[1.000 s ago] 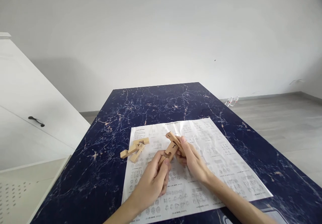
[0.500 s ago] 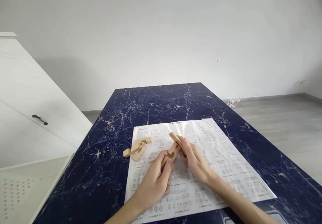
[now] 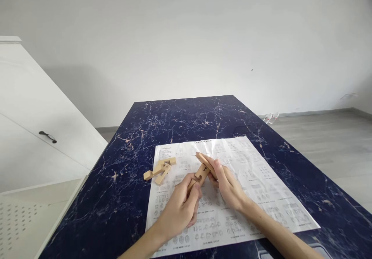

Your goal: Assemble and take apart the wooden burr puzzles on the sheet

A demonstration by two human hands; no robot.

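My left hand (image 3: 180,208) pinches the near end of a notched wooden puzzle bar (image 3: 199,175) above a printed instruction sheet (image 3: 250,181). My right hand (image 3: 228,183) is closed on a second wooden bar (image 3: 203,159) that crosses the first at its far end. The two bars touch where they cross. Several loose wooden puzzle pieces (image 3: 160,169) lie in a small heap at the sheet's left edge, a short way left of my hands.
The sheet lies on a dark blue marbled table (image 3: 186,115). A white cabinet (image 3: 37,135) with a black handle stands to the left. Grey floor (image 3: 328,142) and a white wall are beyond; a small object (image 3: 270,116) lies at the wall's foot.
The two held bars have come a little closer together and my right hand has shifted slightly along its bar. The view has drifted a little. The loose pieces have not moved.
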